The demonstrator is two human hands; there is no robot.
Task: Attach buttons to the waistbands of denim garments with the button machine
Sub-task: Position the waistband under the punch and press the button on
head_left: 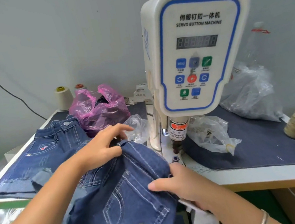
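Denim garment (134, 185) is held in front of the button machine (198, 47), waistband just short of the press head. Waistband is pinched by the left hand (98, 149) at its far end, apparently between thumb and fingers; near end is gripped by the right hand (183, 184), thumb on top. A finished pair (40, 151) lies to the left on the table (265, 173).

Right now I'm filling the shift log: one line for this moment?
left hand: grips waistband | right hand: pinches waistband end | button machine: nothing under head
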